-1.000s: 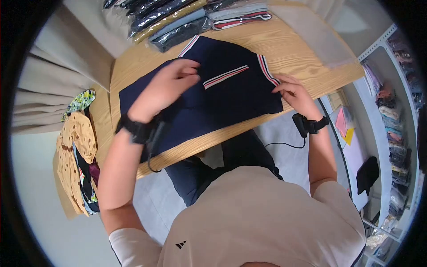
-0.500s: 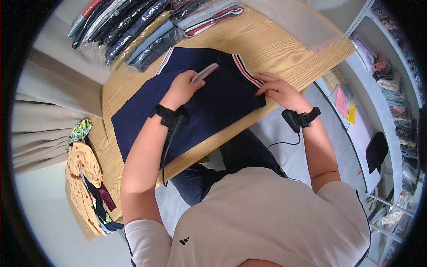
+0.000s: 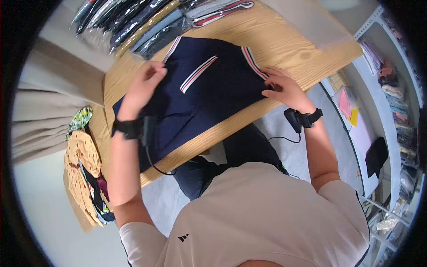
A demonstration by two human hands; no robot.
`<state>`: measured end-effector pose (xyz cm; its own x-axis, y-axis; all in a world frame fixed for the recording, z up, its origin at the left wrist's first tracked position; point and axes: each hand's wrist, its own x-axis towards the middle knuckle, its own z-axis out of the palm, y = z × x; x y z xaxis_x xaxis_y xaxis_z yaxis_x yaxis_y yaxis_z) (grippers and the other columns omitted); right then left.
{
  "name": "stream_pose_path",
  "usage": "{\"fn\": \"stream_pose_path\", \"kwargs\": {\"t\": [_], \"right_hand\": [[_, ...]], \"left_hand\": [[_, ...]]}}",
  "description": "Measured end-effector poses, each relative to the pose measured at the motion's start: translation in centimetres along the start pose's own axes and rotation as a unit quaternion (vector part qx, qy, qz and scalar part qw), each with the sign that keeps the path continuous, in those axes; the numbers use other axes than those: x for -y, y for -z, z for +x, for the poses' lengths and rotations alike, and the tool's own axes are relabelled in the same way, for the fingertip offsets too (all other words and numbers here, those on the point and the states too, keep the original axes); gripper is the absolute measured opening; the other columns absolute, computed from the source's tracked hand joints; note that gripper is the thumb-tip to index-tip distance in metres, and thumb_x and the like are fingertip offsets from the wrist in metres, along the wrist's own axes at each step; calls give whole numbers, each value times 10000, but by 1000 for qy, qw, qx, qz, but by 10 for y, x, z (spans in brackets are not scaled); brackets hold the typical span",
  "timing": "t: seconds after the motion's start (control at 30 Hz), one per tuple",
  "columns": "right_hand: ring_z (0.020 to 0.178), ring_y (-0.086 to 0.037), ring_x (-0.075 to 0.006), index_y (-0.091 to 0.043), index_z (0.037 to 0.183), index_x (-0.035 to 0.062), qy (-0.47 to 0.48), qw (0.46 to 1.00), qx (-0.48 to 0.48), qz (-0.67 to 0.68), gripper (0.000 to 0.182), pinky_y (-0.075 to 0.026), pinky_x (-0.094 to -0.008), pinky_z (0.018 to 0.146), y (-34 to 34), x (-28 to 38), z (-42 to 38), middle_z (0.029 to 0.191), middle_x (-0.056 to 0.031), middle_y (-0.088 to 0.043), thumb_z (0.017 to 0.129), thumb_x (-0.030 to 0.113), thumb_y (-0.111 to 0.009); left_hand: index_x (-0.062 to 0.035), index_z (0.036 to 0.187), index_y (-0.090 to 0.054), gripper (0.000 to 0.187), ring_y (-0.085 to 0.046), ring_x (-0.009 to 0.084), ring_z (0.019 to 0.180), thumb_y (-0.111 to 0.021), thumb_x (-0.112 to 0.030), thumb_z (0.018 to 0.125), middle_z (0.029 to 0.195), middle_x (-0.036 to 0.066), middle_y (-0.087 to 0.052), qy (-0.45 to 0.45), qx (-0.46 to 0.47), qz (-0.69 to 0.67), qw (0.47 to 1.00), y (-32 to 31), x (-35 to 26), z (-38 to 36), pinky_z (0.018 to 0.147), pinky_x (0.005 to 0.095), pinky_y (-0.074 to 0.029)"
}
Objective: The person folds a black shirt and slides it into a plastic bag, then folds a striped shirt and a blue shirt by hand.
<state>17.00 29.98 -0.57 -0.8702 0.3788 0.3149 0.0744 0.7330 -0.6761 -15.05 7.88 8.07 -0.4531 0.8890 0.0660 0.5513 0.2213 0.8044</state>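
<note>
A navy knit garment (image 3: 213, 98) lies spread on the wooden table, with white, red and dark striped trim (image 3: 254, 63) along its right-hand opening. Matching trim (image 3: 172, 49) edges the upper left opening. Across the upper middle, a slanted striped band (image 3: 199, 74) rests on the navy cloth. My left hand (image 3: 146, 82) hovers near the left trim, fingers curled and thumb apart, holding nothing I can see. At the right trim's lower end, my right hand (image 3: 282, 86) rests its fingers on the garment's edge, thumb apart from them.
Several plastic-bagged folded garments (image 3: 151, 31) lie at the table's (image 3: 307, 66) far left. A curtain (image 3: 40, 115) hangs at left, above a pile of clothes (image 3: 84, 155). Shelves (image 3: 396, 93) of folded clothes line the right side. Cables hang from both wrist devices.
My left hand has let go of the striped band and moved left toward the other trim. The band now lies flat on the cloth. My right hand stays at the right trim.
</note>
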Motion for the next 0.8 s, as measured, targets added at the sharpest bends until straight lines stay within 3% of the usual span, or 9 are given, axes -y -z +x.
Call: {"fn": "stream_pose_path", "kwargs": {"t": [0.17, 0.27, 0.33, 0.47, 0.53, 0.63, 0.7, 0.8], "right_hand": [[1186, -436, -326, -595, 809, 15, 4, 1000, 5, -18, 234, -330, -383, 976, 1, -1, 0, 1220, -154, -546, 719, 213, -683], [1202, -432, -315, -583, 790, -9, -32, 999, 19, 30, 241, -301, -376, 1005, -3, -3, 0, 1221, -157, -548, 745, 211, -670], [1193, -443, -328, -598, 829, -30, -29, 999, -24, 13, 293, -286, -409, 1015, -12, -13, 3, 1214, -146, -555, 789, 256, -649], [1197, -442, -341, -619, 863, -45, -51, 995, -60, -61, 345, -286, -455, 1007, -30, 12, 11, 1220, -132, -557, 830, 299, -615], [1216, -429, -342, -638, 877, -42, -71, 974, -131, -173, 365, -277, -492, 1004, -44, 21, 10, 1231, -121, -553, 856, 318, -580], [1199, -451, -349, -640, 886, -47, -63, 969, -146, -188, 298, -326, -448, 988, -49, 16, 10, 1209, -148, -562, 847, 245, -600], [1182, -467, -353, -638, 899, -51, -62, 970, -160, -175, 274, -347, -427, 980, -50, 13, 9, 1197, -158, -567, 839, 215, -611], [1158, -489, -355, -635, 889, -59, -77, 974, -180, -115, 222, -377, -389, 959, -51, 11, 6, 1178, -175, -573, 825, 153, -620]], "left_hand": [[-16, 1042, -573, 212, -546, 103, 879, -598, -150, 880, 945, 20, -600, 75, -66, 103, 990, 75, 9, -90, 802, 237, -433], [0, 1060, -566, 228, -577, 146, 952, -601, -103, 860, 970, 64, -618, 143, -39, 115, 982, 100, 62, -144, 820, 265, -454], [-14, 1095, -566, 296, -572, 174, 994, -648, -93, 822, 1058, 86, -607, 182, -10, 220, 958, 100, 73, -168, 840, 276, -460], [-25, 1111, -554, 347, -566, 176, 924, -680, -139, 809, 1021, 86, -601, 234, -45, 137, 962, 94, 97, -196, 792, 288, -452], [-32, 1131, -541, 374, -560, 172, 875, -684, -166, 812, 988, 86, -598, 263, -49, 117, 956, 89, 102, -201, 781, 281, -440], [13, 1046, -572, 333, -581, 216, 852, -696, -159, 789, 971, 120, -611, 251, -68, 75, 963, 82, 105, -201, 745, 333, -454], [54, 983, -577, 337, -588, 231, 778, -677, -210, 799, 851, 149, -616, 254, -54, 210, 943, 87, 115, -203, 719, 331, -456], [75, 930, -578, 339, -587, 251, 723, -651, -231, 807, 753, 168, -605, 254, -58, 178, 949, 94, 122, -207, 694, 341, -454]]}}
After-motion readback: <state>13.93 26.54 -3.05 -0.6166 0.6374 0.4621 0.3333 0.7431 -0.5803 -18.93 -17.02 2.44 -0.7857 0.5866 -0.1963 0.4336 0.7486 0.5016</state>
